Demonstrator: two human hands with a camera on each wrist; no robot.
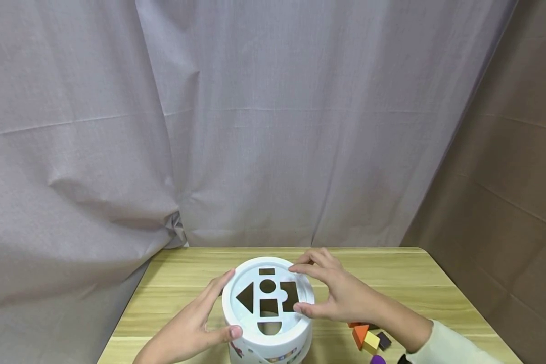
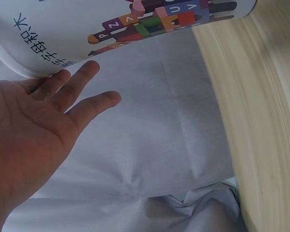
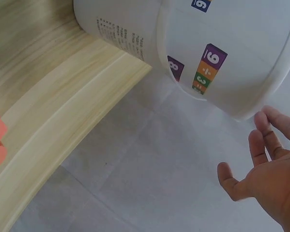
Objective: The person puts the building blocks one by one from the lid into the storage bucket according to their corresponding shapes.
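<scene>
A white round bucket [image 1: 273, 337] with printed letter blocks on its side stands on the table. Its recessed lid [image 1: 250, 323] has several cut-out holes: a triangle, a circle, a square, a half-round and others. My left hand [image 1: 188, 319] lies along the left of the rim, with thumb and fingers spread and fairly straight. In the left wrist view, fingertips [image 2: 92, 67] are by the printed wall. My right hand [image 1: 334, 288] reaches over the right side of the lid, its thumb and fingers spread apart with nothing visible between them. Bucket wall [image 3: 251, 43] fills the top of the right wrist view.
Small blocks lie right of the bucket, partly under the right forearm: an orange one [image 1: 360, 335], a yellow one [image 1: 371, 343], a dark one [image 1: 384, 340] and a purple one [image 1: 377, 360]. The wooden table [image 1: 186, 263] ends at a grey curtain [image 1: 255, 151].
</scene>
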